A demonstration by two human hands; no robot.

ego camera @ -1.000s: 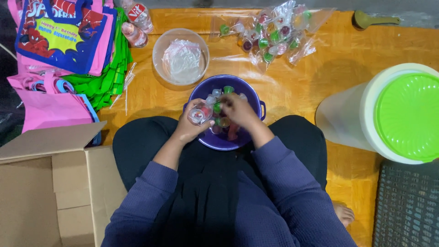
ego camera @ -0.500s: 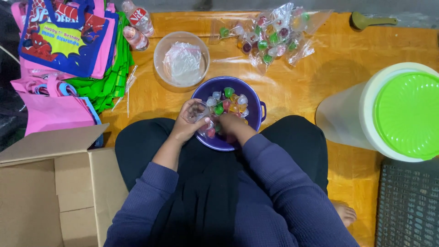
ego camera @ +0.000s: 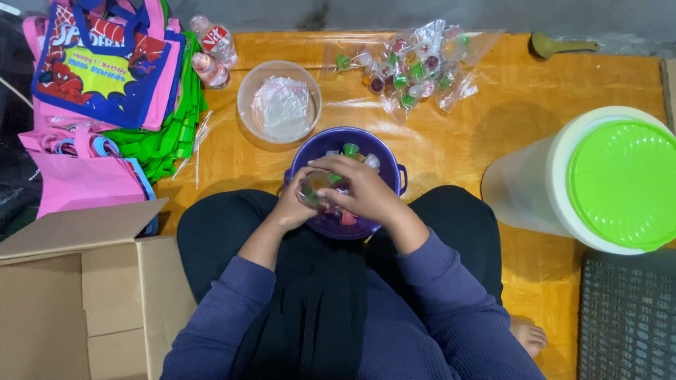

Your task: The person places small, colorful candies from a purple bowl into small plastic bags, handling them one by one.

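Both hands meet over a round purple plastic bowl [ego camera: 394, 165] that sits on the orange wooden floor [ego camera: 493, 127] between the seated person's knees. Left hand [ego camera: 299, 204] cups a small clear plastic bag [ego camera: 315, 188] from below, its fingers curled closed around the bag; something greenish shows through the plastic, though what it is cannot be told. Right hand [ego camera: 359, 188] lies across the top of the same bag, fingers bent and pressed against it, so the bag is gripped between the two hands just above the near part of the bowl. Small colourful jelly cups [ego camera: 350, 149] lie inside the bowl, showing past the knuckles.

Just beyond the bowl stands a clear round plastic container [ego camera: 246, 105] with crumpled clear plastic inside. To its right, farther off, lies a heap of clear packets filled with coloured jelly cups [ego camera: 415, 67]. Two small drink bottles [ego camera: 211, 53] lie near the container on its left, beside a stack of green, pink and blue printed fabric tote bags [ego camera: 105, 77]. An open brown cardboard box [ego camera: 77, 295] sits at the person's left side. A large white tub with a bright green lid [ego camera: 620, 183] stands well apart on the right, with a dark plastic crate [ego camera: 627, 317] just in front of it
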